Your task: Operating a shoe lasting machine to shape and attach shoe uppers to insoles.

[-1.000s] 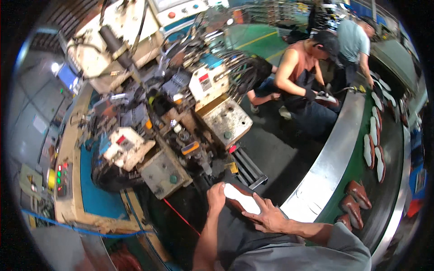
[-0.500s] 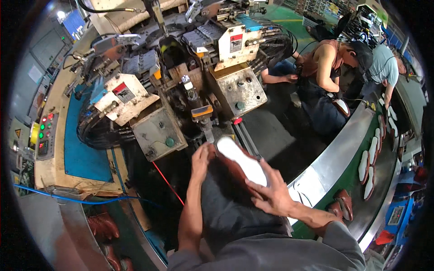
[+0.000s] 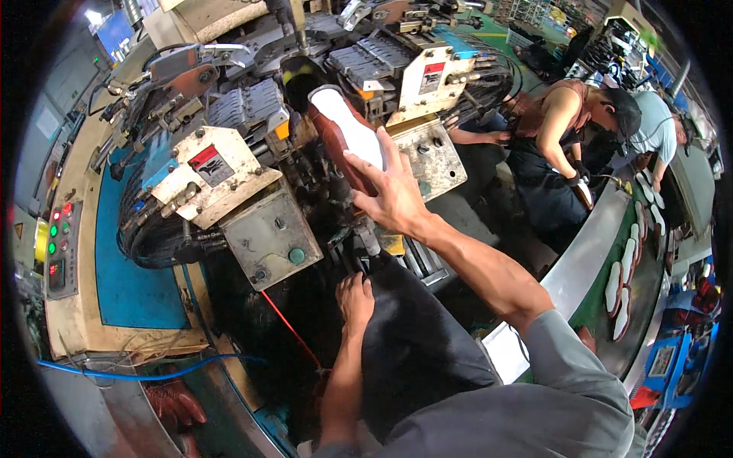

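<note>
Right hand: the right hand (image 3: 393, 200) is stretched forward with fingers spread and wrapped over the heel end of a brown shoe upper on a white last (image 3: 345, 136), holding it sole-side up.
Shoe: it sits tilted, toe end pointing into the middle of the lasting machine (image 3: 252, 137), between the 2 cream-coloured housings with red labels.
Left hand: the left hand (image 3: 356, 298) is low and close to the body, fingers curled; it rests at the edge of the dark apron (image 3: 416, 343) just below the machine's front. Whether it grips anything cannot be told.
Machine front: a grey metal box with a green round button (image 3: 297, 256) stands left of the left hand; a red cable (image 3: 290, 328) runs down beneath it.
Control panel: at far left, a panel with green and red lights (image 3: 57, 244) beside a blue surface.
Other people: 2 co-workers (image 3: 580, 130) bend over the curved conveyor (image 3: 603, 252) at right, where white insoles (image 3: 622, 282) lie in a row.
</note>
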`<state>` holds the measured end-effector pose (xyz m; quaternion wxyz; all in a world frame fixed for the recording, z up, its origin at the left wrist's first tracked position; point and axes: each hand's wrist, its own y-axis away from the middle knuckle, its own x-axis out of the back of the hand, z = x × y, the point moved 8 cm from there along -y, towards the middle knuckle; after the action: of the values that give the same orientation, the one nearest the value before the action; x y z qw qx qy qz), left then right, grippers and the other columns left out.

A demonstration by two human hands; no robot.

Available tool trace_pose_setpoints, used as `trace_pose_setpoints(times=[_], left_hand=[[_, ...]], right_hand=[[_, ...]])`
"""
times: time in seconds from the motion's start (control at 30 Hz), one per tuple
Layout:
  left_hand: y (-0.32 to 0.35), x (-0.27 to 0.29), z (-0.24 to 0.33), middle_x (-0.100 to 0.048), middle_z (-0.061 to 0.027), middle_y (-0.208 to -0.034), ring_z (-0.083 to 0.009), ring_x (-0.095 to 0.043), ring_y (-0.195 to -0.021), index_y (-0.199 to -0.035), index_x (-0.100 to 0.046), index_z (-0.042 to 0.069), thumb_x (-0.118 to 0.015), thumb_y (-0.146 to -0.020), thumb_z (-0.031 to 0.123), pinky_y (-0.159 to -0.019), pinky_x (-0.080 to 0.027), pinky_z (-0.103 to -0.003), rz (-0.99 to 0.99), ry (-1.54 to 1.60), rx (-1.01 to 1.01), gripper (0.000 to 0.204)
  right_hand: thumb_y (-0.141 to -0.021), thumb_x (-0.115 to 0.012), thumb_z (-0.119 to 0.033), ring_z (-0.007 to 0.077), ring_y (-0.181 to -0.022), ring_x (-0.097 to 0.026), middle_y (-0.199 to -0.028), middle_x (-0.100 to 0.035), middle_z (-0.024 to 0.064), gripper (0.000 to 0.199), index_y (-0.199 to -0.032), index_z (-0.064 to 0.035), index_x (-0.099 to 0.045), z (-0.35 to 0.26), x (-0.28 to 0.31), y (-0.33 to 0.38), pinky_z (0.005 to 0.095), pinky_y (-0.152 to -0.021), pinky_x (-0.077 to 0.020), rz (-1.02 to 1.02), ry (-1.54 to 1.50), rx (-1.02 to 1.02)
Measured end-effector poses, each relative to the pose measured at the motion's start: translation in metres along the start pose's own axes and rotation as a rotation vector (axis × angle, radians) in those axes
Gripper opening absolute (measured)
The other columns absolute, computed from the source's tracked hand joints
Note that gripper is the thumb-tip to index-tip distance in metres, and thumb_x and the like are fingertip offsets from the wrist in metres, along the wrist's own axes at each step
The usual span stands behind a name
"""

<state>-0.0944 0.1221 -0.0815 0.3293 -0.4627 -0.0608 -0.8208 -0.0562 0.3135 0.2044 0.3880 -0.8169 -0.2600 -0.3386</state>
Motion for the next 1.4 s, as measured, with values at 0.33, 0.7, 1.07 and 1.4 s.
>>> trace_pose_setpoints(times=[0.33,0.7,1.07,1.4], left_hand=[[0.002,0.007,-0.018,-0.077,-0.0166,-0.119,-0.0387,-0.067,-0.117,-0.118,-0.078,0.005,-0.066,-0.101,0.026,-0.105,-0.05,-0.052,-0.105,-0.065,0.124,0.029],[0.017,0.02,-0.037,-0.077,-0.0174,-0.116,-0.0397,-0.068,-0.114,-0.116,-0.078,0.004,-0.066,-0.101,0.024,-0.104,-0.05,-0.052,-0.083,-0.148,0.115,0.028],[0.01,0.028,-0.035,-0.076,-0.0182,-0.104,-0.0409,-0.069,-0.102,-0.107,-0.079,0.003,-0.068,-0.096,0.02,-0.096,-0.052,-0.053,-0.015,-0.161,0.132,0.022],[0.001,0.021,-0.024,-0.077,-0.0192,-0.107,-0.0405,-0.07,-0.105,-0.106,-0.08,0.003,-0.067,-0.096,0.018,-0.1,-0.052,-0.052,-0.067,-0.114,0.17,0.022]], right_hand=[[-0.082,-0.082,-0.027,0.061,-0.138,-0.045,-0.171,-0.021,0.0358,0.077,-0.156,-0.0348,-0.059,-0.009,-0.015,0.007,0.0609,-0.114,-0.0492,-0.087,0.036,0.012],[-0.078,-0.077,-0.013,0.0518,-0.161,-0.024,-0.172,-0.019,0.0368,0.099,-0.163,0.0061,-0.031,0.03,-0.043,0.111,0.0572,-0.131,-0.026,0.019,-0.43,-0.139],[-0.085,-0.073,-0.015,0.0391,-0.15,-0.052,-0.155,-0.058,0.0284,0.077,-0.156,0.0075,-0.05,0.124,-0.183,0.126,0.0418,-0.127,-0.0377,-0.192,-0.802,-0.477],[-0.09,-0.079,-0.028,0.0386,-0.149,-0.052,-0.156,-0.055,0.0304,0.078,-0.153,0.0074,-0.051,0.119,-0.183,0.112,0.0408,-0.123,-0.0419,-0.063,-0.82,-0.536]])
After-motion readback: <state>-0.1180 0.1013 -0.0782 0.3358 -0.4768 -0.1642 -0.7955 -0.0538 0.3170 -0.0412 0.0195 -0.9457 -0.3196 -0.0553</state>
